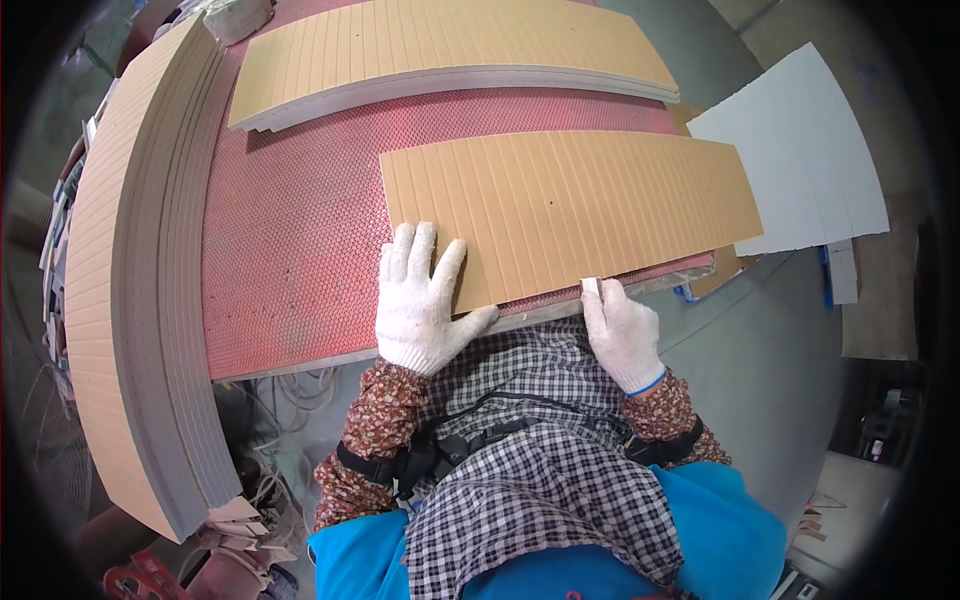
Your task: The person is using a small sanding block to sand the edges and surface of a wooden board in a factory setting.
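- One tan board (570, 215) lies on the tabletop's (290, 230) near side.
- Two stacks: far stack (450, 45) across the tabletop, left stack (105, 270) along its left.
- Left hand (415, 300): grip spread over the board.
- Right hand (622, 335): grip pinching one white block (591, 286).

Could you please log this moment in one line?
left hand: open on tan board; right hand: pinching white piece; red mat: beneath board

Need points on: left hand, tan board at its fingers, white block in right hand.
Left hand (415, 300): head view, on the back of the hand.
Tan board (590, 205): head view, middle of its lined upper face.
White block (590, 286): head view, on its exposed end.
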A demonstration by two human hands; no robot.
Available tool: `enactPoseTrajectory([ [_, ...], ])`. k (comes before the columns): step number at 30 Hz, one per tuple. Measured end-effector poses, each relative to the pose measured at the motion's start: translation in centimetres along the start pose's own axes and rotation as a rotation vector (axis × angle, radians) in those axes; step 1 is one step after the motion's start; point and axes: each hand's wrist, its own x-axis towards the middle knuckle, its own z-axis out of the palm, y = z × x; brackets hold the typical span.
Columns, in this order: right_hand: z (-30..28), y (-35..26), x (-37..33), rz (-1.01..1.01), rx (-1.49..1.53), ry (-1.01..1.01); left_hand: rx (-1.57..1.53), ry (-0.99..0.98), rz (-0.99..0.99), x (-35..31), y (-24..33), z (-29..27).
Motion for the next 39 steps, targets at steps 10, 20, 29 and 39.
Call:
enactPoseTrajectory([
  [10, 1.7, 1.1, 9.7, -0.165, -0.07, 0.01, -0.008, -0.017, -0.01, -0.2, 0.0, 0.0],
  [20, 5.1, 1.5, 26.5, -0.155, -0.069, -0.058, -0.005, -0.022, -0.014, -0.2, 0.2, -0.2],
  [29, 3.8, 0.6, 19.9, -0.069, -0.116, -0.028, -0.013, -0.006, 0.005, 0.0, -0.1, 0.2],
  [39, -0.4, 0.2, 0.0, 0.0, 0.034, -0.116, -0.041, 0.041, -0.033, 0.0, 0.5, -0.3],
])
